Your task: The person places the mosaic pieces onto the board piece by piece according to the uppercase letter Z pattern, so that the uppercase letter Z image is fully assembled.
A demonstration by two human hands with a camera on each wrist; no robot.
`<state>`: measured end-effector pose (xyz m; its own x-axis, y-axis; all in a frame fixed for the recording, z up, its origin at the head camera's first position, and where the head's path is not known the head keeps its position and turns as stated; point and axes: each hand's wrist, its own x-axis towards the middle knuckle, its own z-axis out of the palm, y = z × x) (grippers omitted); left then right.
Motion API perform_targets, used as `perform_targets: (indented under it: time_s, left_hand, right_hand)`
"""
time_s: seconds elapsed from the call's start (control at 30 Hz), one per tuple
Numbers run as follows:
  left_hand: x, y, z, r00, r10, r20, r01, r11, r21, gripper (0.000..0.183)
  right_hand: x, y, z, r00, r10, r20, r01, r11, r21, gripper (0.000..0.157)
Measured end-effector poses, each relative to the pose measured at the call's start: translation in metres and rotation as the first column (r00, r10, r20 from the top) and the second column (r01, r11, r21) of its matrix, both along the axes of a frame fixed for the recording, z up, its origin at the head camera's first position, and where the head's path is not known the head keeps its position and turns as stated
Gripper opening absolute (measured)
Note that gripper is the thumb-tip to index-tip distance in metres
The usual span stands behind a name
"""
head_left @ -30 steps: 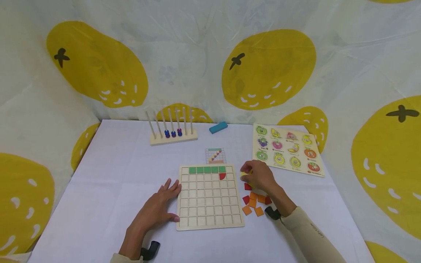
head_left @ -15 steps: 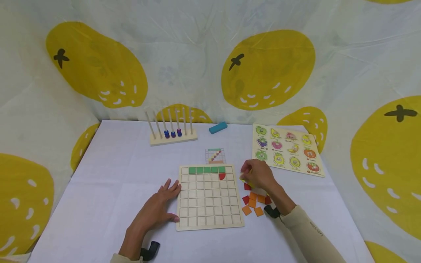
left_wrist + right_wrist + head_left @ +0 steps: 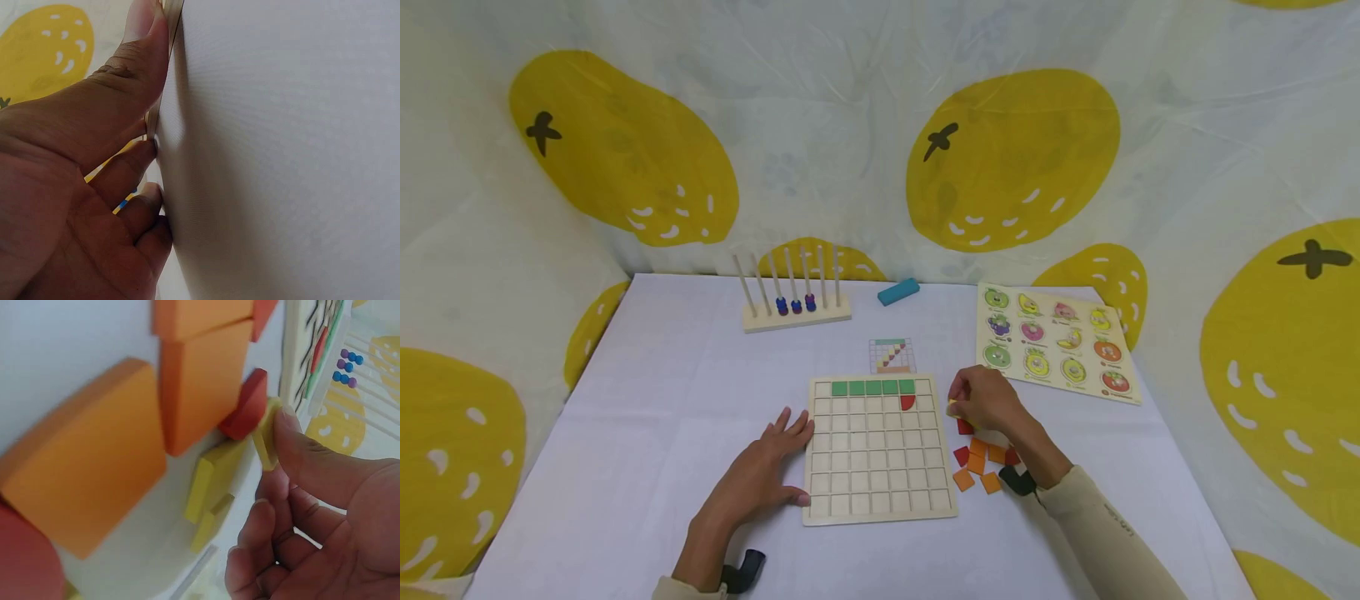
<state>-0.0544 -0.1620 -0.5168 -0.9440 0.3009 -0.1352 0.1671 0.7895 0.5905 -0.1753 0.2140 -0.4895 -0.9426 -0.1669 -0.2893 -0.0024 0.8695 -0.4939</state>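
Note:
A pale wooden grid board lies on the white table. Green square tiles line part of its top row, with a red rounded tile just below their right end. At the board's left edge my left hand rests with fingers spread, thumb and fingertips on the rim. Right of the board, my right hand pinches a yellow tile between thumb and fingers. Other yellow tiles lie under that hand, mostly hidden in the head view. Red tiles and orange square tiles lie nearby.
A small pattern card lies behind the board. Farther back stand a peg abacus with several beads and a teal block. A fruit picture board lies at the back right.
My right hand stays beside the board while the yellow tile shifts a little in its fingertips. My left hand and the tiles on the grid keep their places.

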Motion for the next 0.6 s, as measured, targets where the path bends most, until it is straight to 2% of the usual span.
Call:
perform_targets:
  time_s: [0.27,0.6]
  left_hand:
    - [0.000,0.001,0.002,1.000,0.005,0.010,-0.005,1.000,-0.007,0.116]
    - [0.000,0.002,0.001,1.000,0.007,0.002,-0.007,1.000,-0.003,0.115]
  right_hand:
    - [-0.005,-0.009,0.010,0.998,0.029,-0.064,-0.033,0.997,-0.068,0.015]
    - [-0.013,-0.045,0.011,0.984,0.120,-0.132,-0.140,0.978,-0.156,0.017]
